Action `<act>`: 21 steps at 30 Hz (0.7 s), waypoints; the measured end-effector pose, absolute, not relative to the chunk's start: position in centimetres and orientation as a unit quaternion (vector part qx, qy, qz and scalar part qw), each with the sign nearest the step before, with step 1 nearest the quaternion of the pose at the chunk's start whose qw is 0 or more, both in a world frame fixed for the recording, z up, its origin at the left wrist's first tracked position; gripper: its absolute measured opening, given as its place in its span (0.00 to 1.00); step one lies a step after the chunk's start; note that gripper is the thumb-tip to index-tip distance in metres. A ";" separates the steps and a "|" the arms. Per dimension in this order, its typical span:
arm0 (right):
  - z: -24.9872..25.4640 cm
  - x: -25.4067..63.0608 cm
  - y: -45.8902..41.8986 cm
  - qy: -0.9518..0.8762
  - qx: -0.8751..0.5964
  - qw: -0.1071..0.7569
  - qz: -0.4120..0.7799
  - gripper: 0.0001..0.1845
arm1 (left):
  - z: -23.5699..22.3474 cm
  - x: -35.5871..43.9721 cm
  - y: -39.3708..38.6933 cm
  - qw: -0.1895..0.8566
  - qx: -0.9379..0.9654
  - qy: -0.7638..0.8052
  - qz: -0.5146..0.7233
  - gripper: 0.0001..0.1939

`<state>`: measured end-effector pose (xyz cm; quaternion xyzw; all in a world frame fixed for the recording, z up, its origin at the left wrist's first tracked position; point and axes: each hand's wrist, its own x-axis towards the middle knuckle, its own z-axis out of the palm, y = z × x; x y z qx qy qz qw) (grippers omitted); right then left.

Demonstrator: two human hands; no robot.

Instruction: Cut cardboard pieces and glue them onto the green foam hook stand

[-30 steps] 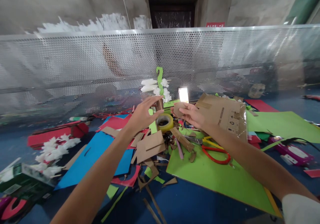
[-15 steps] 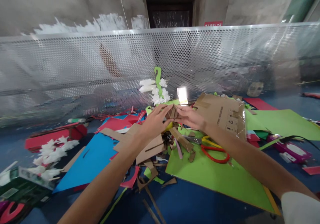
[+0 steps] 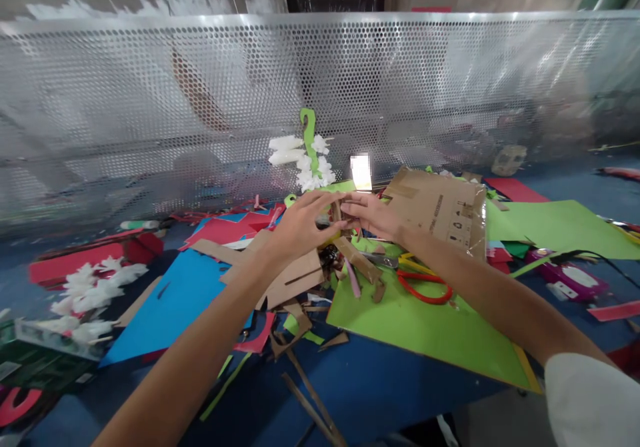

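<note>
In the head view, a small cardboard piece (image 3: 337, 211) is held up between the two hands, above the middle of a cluttered blue counter (image 3: 395, 384). It is pinched at its left side between the thumb and fingers of the left hand (image 3: 303, 224), which are curved into an arch. The fingers of the right hand (image 3: 376, 218) are bunched at its right side; whether it is also pinched by them cannot be told, since the thumb is hidden.

Just behind the hands, a green stem (image 3: 309, 134) is seen upright, with white flowers (image 3: 315, 174) around its lower part. A bright screen (image 3: 361, 172) is seen to the right of it, near a flat printed cardboard box (image 3: 430, 210).

Nearer the wearer, the red-handled scissors (image 3: 429, 300) are laid on a green sheet (image 3: 425, 340), with a lilac strip (image 3: 353, 279) near them. Cardboard scraps (image 3: 295, 284) are heaped below the left wrist, partly over a blue sheet (image 3: 167, 307). Farther left, a red box (image 3: 93, 264) is partly covered by more white blossoms (image 3: 97, 290).
</note>
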<state>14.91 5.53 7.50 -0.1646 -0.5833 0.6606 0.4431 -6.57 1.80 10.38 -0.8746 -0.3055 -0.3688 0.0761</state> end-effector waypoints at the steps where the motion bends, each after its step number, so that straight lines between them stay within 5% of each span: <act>1: 7.5 14.9 5.5 -0.585 -0.166 0.441 0.660 0.23 | 10.4 -6.7 1.8 0.076 -0.875 -0.297 -0.374 0.25; 8: 7.4 15.5 5.6 -0.585 -0.163 0.428 0.669 0.29 | 10.2 -6.8 2.1 0.125 -0.891 -0.222 -0.377 0.27; 14: 6.7 16.9 6.5 -0.596 -0.106 0.420 0.677 0.37 | 9.9 -5.9 1.5 0.135 -0.884 -0.226 -0.386 0.42; 21: 6.3 17.7 6.9 -0.630 -0.057 0.397 0.665 0.38 | 9.6 -5.2 0.9 0.083 -0.889 -0.235 -0.385 0.37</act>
